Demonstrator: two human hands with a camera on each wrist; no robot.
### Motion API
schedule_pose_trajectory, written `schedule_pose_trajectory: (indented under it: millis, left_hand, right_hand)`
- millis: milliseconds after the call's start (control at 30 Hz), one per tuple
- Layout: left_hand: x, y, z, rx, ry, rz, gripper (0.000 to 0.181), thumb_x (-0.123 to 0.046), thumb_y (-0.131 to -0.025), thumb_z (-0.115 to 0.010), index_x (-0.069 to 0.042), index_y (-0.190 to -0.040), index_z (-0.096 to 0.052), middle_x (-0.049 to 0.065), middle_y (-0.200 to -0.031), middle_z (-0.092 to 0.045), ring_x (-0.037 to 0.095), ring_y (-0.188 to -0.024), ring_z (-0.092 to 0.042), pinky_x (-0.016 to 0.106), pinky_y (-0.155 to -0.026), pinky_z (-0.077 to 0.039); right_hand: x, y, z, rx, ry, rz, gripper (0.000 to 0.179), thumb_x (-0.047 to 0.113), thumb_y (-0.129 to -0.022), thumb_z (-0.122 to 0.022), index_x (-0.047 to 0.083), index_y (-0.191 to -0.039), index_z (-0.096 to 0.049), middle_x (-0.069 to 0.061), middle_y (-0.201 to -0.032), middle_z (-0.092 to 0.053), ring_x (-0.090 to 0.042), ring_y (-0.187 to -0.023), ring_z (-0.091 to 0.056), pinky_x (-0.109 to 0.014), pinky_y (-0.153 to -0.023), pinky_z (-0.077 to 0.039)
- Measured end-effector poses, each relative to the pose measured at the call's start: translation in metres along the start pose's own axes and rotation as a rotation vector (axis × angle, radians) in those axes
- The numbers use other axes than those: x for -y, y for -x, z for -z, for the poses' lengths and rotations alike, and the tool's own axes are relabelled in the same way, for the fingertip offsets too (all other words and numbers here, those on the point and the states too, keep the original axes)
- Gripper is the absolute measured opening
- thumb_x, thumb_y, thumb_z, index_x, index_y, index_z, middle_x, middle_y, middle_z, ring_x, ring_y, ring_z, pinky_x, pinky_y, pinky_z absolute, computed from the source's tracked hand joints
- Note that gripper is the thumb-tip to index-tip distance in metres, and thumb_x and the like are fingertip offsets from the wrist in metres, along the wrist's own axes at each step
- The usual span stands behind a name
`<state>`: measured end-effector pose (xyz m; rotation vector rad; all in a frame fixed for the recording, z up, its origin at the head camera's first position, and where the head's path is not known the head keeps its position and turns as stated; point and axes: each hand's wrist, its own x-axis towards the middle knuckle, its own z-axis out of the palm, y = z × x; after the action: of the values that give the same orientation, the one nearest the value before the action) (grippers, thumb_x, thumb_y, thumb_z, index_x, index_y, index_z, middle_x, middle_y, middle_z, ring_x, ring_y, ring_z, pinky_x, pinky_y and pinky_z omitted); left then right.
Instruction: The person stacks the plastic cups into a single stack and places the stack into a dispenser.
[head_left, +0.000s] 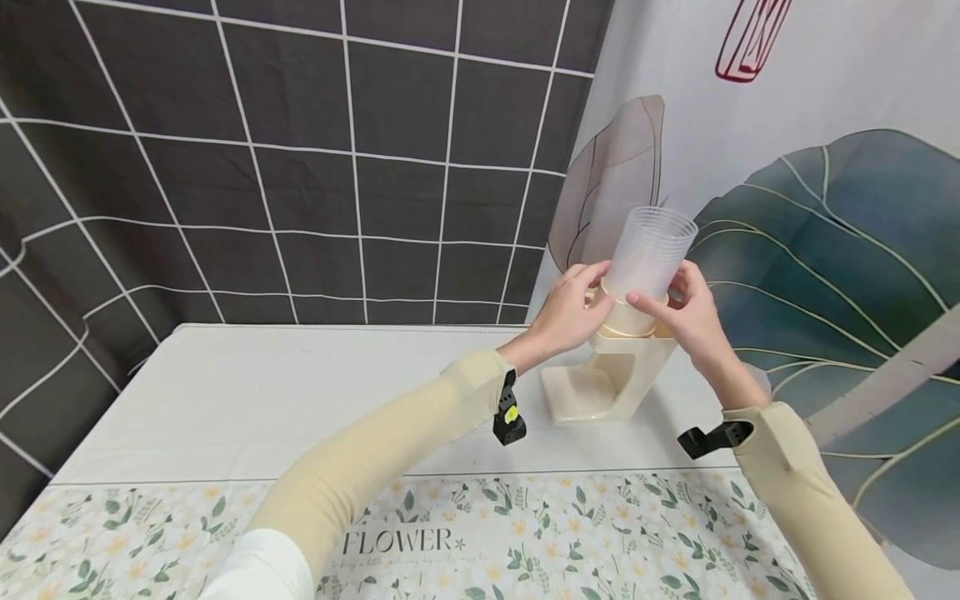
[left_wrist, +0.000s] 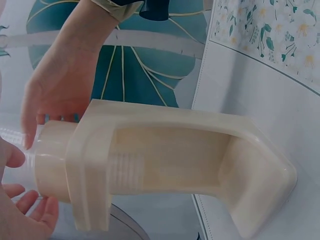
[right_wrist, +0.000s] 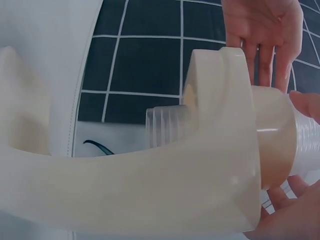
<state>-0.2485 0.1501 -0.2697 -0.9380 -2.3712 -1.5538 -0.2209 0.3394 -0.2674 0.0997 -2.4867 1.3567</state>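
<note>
A stack of clear plastic cups [head_left: 652, 242] stands, tilted, in the round collar [head_left: 628, 319] of a cream cup dispenser [head_left: 637, 379]. My left hand [head_left: 573, 304] is at the left of the stack, fingertips and thumb around it near the collar. From the right, my right hand [head_left: 693, 321] grips the stack, its thumb across the front. In the right wrist view, the lower end of the cups [right_wrist: 165, 125] shows beneath the dispenser's top. The left wrist view shows the dispenser's open recess [left_wrist: 170, 157] and wide base [left_wrist: 265, 185].
The dispenser stands on a white table [head_left: 315, 392] with a flower-print cloth [head_left: 562, 533] along its front. Behind are a dark gridded curtain [head_left: 397, 192] and, to the right, a leaf-print curtain [head_left: 840, 242].
</note>
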Motion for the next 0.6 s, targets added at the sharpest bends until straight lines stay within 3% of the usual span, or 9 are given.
schedule_pose_trajectory:
  millis: [267,467,600]
  left_hand:
    - [0.0012,0.0014,-0.0010,0.010,-0.049,0.011,0.051,-0.015,-0.094,-0.052,-0.004,-0.143,-0.043,0.012,-0.135,-0.052,0.020,-0.118,-0.054,0.013,-0.091,-0.047]
    - [0.0019,0.0026,-0.0022,0.016,-0.096,0.007,0.053,-0.016,-0.093,-0.052,-0.005,-0.144,-0.043,0.010,-0.140,-0.049,0.020,-0.122,-0.051,0.021,-0.100,-0.044]
    - [0.0017,0.0039,-0.0032,0.028,-0.107,0.007,0.054,-0.017,-0.093,-0.053,-0.004,-0.144,-0.041,0.010,-0.142,-0.046,0.021,-0.126,-0.048,0.027,-0.108,-0.040]
  right_hand:
    - [-0.0025,0.0015,-0.0034,-0.015,0.035,-0.004,0.076,0.034,-0.089,-0.065,0.012,-0.149,-0.023,-0.012,-0.145,-0.038,-0.012,-0.115,-0.039,-0.039,-0.101,-0.043]
    - [-0.0031,0.0022,-0.0033,-0.003,0.025,-0.014,0.077,0.034,-0.090,-0.064,0.011,-0.150,-0.023,-0.013,-0.146,-0.037,-0.014,-0.119,-0.039,-0.053,-0.108,-0.039]
    - [-0.0033,0.0026,-0.0024,0.004,0.020,-0.018,0.075,0.034,-0.090,-0.065,0.011,-0.150,-0.025,-0.011,-0.143,-0.039,-0.014,-0.118,-0.041,-0.055,-0.108,-0.039]
